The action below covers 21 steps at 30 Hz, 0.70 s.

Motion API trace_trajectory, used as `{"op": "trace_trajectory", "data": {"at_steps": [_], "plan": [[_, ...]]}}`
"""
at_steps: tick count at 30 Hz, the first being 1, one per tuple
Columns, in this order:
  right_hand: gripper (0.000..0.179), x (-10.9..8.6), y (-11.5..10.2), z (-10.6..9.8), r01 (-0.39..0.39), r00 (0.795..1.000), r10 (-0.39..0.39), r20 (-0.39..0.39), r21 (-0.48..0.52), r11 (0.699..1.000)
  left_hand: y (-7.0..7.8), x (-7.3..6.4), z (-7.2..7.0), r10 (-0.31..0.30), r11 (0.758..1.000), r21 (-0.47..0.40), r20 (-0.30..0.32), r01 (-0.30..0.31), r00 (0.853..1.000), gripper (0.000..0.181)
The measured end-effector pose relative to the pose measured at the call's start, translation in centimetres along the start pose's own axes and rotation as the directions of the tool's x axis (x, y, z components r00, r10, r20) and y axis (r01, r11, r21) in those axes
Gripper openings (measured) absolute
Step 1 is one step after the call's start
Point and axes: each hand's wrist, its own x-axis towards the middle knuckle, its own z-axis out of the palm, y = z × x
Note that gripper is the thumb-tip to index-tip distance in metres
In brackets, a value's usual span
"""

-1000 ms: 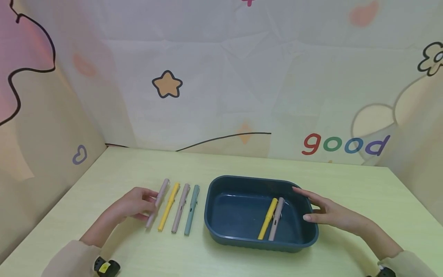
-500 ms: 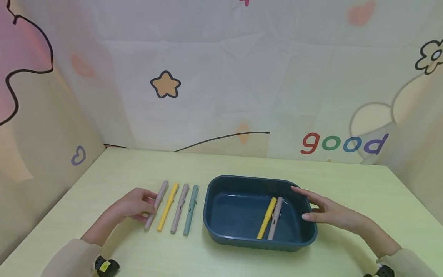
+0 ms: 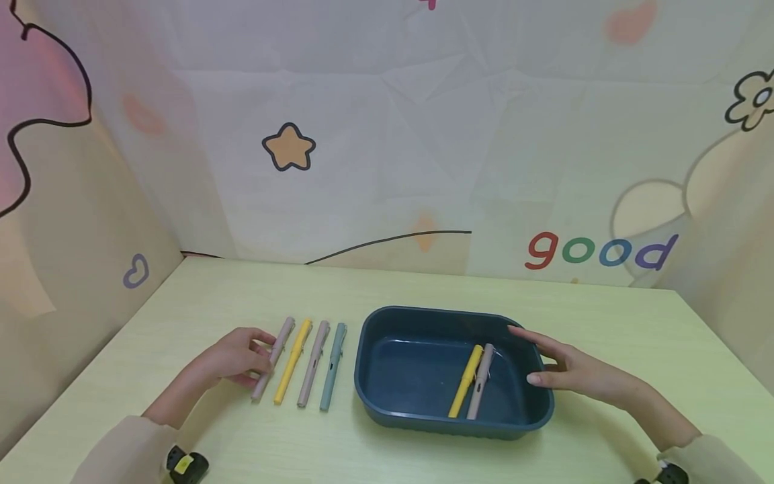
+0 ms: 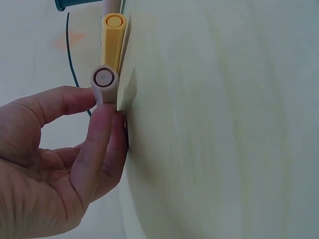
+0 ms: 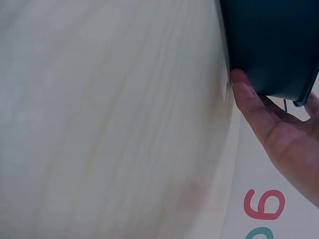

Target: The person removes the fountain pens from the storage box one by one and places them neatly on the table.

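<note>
My left hand [image 3: 242, 357] pinches a light purple pen [image 3: 281, 348] between thumb and fingers, its end facing the left wrist view. This pen is leftmost in a row on the table, beside a yellow pen [image 3: 294, 361], a greyish-purple pen [image 3: 314, 364] and a blue-green pen [image 3: 333, 366]. To their right stands a dark blue plastic bin [image 3: 387, 423]. Inside it lie a yellow pen [image 3: 465, 382] and a greyish-purple pen [image 3: 480, 383], side by side. My right hand [image 3: 577, 373] holds the bin's right end, thumb over the rim, other fingers against the outer wall in the right wrist view.
The pale wooden-look table [image 3: 272, 289] reaches back to a light cloth backdrop [image 3: 387, 168] printed with a star and the word "good". Cloth walls also rise at the left and right sides.
The light purple pen in my left hand has come down slightly towards the table, in line with the row. My right hand has stayed on the bin.
</note>
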Motion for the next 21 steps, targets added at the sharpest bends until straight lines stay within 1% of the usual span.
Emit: {"op": "trace_trajectory", "data": {"at_steps": [12,21], "plan": [[0.067,-0.02,0.1,0.01,-0.039,0.999,0.039,-0.009,0.0,0.999,-0.04,0.06,0.03,0.001,1.0,0.021,0.006,-0.001,1.0,0.051],[0.067,0.02,0.05,-0.02,-0.025,1.0,0.025,-0.007,-0.005,1.0,-0.07,0.2,0.01,-0.004,1.0,0.031,0.002,0.004,1.0,0.051]]}}
